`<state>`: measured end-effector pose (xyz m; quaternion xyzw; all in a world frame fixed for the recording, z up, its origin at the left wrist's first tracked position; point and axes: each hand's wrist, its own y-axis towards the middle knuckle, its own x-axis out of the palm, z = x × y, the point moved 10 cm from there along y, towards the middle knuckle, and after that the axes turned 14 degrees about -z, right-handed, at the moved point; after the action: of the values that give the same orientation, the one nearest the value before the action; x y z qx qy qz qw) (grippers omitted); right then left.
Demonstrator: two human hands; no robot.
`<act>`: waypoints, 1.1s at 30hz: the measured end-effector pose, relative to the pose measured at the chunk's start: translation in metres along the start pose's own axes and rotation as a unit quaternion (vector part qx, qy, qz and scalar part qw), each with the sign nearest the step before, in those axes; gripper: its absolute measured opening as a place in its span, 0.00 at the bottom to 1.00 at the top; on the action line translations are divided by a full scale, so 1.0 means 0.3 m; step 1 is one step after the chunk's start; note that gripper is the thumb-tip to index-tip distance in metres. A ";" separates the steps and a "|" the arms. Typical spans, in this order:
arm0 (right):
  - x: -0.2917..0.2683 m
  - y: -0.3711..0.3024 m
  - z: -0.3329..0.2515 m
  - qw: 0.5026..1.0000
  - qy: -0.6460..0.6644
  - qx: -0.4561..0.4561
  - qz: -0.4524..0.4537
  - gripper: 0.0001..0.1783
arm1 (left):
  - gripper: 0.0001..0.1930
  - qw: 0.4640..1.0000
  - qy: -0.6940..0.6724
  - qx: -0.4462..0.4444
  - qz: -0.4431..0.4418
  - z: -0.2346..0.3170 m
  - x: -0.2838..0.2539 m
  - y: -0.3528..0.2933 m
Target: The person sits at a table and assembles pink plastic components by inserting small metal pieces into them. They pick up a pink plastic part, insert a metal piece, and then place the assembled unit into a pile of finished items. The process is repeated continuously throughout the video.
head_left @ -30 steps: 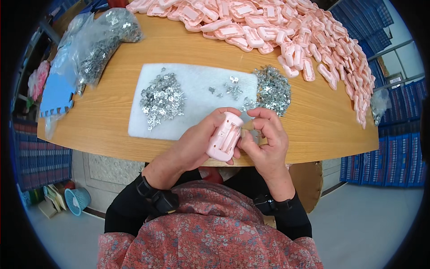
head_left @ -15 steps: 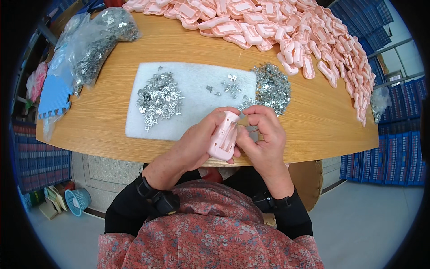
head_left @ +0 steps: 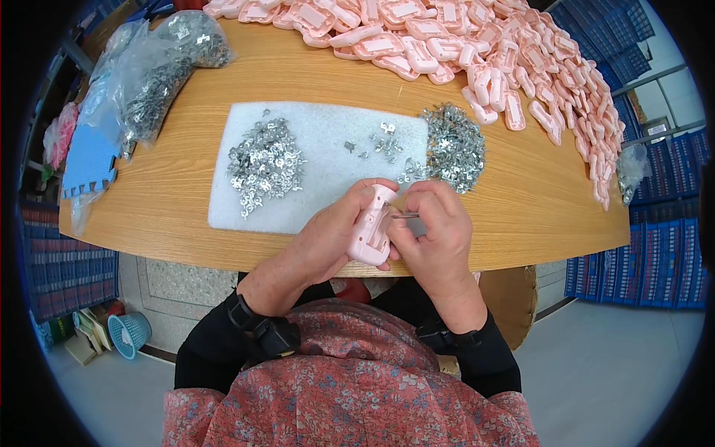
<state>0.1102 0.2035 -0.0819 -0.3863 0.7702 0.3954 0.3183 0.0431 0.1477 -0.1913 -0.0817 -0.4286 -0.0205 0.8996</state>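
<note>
My left hand (head_left: 337, 223) is wrapped round a pale pink plastic housing (head_left: 366, 242), tilted above the table's near edge with its recessed compartment facing up. My right hand (head_left: 436, 227) is closed in a pinch on a thin metal tool (head_left: 406, 216) that looks like tweezers. Its tip reaches the upper right part of the housing's compartment; whether a metal piece sits there is too small to tell. Beyond my hands, a white foam sheet (head_left: 320, 149) bears a heap of small shiny metal contact pieces (head_left: 264, 167) on its left and a few loose ones (head_left: 387, 145) on its right.
Another heap of small metal parts (head_left: 456, 149) lies at the sheet's right edge. A large pile of pink housings (head_left: 439, 48) covers the table's far right. Clear bags of metal parts (head_left: 156, 100) and a blue foam mat (head_left: 91, 164) lie at the left of the wooden table (head_left: 171, 186).
My right hand has shifted slightly and its fingers have drawn closer together, so the metal tool shows at a different angle. The housing stays almost still in my left hand.
</note>
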 end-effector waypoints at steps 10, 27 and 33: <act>0.080 -0.066 0.169 0.891 0.391 0.219 -0.072 0.11 | 0.24 0.998 -0.010 0.010 -0.056 0.011 0.012 0.001; 0.129 -0.094 0.159 0.856 0.419 0.247 -0.175 0.09 | 0.18 0.743 0.666 0.059 0.032 0.187 0.122 -0.061; 0.089 -0.083 0.156 0.803 0.536 0.245 -0.081 0.14 | 0.17 0.913 0.404 0.021 0.043 0.133 0.020 -0.047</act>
<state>0.1266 0.2247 -0.1348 -0.5064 0.8554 -0.1043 -0.0308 0.0146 0.1406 -0.1600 -0.0662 -0.0248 -0.0039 0.9975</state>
